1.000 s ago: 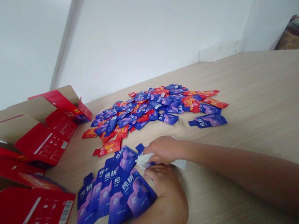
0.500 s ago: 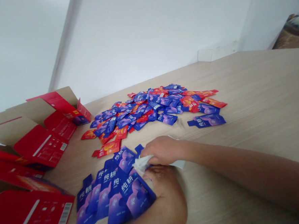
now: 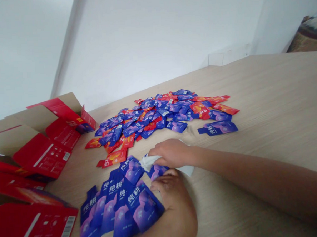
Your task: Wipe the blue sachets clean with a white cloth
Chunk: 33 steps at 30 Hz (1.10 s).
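Note:
A white tissue (image 3: 147, 163) is bunched in the fingers of my right hand (image 3: 172, 152) and pressed on the upper end of a blue-purple sachet (image 3: 155, 173). Another piece of it shows behind the wrist. My left hand (image 3: 170, 186), just below, has its fingers curled at the lower edge of that same sachet; its fingertips are partly hidden. To the left of the hands lie several blue-purple sachets (image 3: 142, 207), face up and overlapping in rows. One more flat blue sachet (image 3: 132, 169) touches their upper edge.
A heap of blue and red-orange sachets (image 3: 147, 115) spreads across the wooden table (image 3: 256, 134) beyond my hands. One blue sachet (image 3: 219, 128) lies apart at its right. Opened red boxes (image 3: 46, 155) stand along the left side. A white wall (image 3: 156, 36) rises behind.
My right hand has wiped the tissue slightly up and left, baring more of the sachet's face between the hands. My left hand stays almost in place at its edge.

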{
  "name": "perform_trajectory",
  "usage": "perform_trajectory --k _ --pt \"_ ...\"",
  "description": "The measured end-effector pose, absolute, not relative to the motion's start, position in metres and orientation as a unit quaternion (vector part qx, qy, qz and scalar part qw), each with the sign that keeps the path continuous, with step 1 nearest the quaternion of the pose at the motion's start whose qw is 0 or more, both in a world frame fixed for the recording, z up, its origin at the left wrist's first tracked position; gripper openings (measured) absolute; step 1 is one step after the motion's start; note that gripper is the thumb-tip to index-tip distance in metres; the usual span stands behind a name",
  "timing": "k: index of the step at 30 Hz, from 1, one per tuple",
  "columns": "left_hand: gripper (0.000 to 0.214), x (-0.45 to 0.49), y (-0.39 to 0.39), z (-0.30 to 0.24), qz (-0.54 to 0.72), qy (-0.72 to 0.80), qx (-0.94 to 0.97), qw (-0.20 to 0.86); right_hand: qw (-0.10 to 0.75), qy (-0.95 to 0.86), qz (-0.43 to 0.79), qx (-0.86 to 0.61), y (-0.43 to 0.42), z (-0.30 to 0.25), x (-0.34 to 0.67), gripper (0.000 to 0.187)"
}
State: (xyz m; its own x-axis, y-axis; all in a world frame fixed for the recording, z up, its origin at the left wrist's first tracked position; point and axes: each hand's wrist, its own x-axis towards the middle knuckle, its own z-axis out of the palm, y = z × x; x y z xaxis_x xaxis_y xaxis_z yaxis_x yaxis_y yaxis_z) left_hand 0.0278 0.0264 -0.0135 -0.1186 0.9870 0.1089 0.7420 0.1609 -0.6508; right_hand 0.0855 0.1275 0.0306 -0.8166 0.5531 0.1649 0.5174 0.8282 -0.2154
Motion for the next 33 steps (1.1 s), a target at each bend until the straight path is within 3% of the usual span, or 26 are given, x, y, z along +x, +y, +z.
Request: perform_trajectory --k 7,13,18,21,27,33 --pt "0.036 0.028 0.027 -0.02 0.229 -0.71 -0.598 0.291 0.051 -0.955 0.104 -0.274 0.126 0.018 0.078 0.03" --pt "0.031 0.025 0.026 -0.023 0.231 -0.69 -0.601 0.33 0.06 -0.939 0.07 -0.332 0.137 0.022 0.087 0.032" --pt "0.036 0.026 0.028 -0.021 0.217 -0.712 -0.603 0.289 0.097 -0.955 0.085 -0.269 0.125 0.03 0.083 0.032" --pt "0.038 0.027 0.029 -0.021 0.215 -0.734 -0.588 0.263 0.072 -0.963 0.107 -0.237 0.121 0.024 0.079 0.03" --pt "0.035 0.028 0.028 -0.018 0.201 -0.726 -0.612 0.241 0.045 -0.943 0.106 -0.312 0.133 0.014 0.081 0.034" --pt "0.032 0.027 0.026 -0.017 0.226 -0.709 -0.605 0.283 0.088 -0.938 0.071 -0.328 0.134 0.019 0.085 0.034"
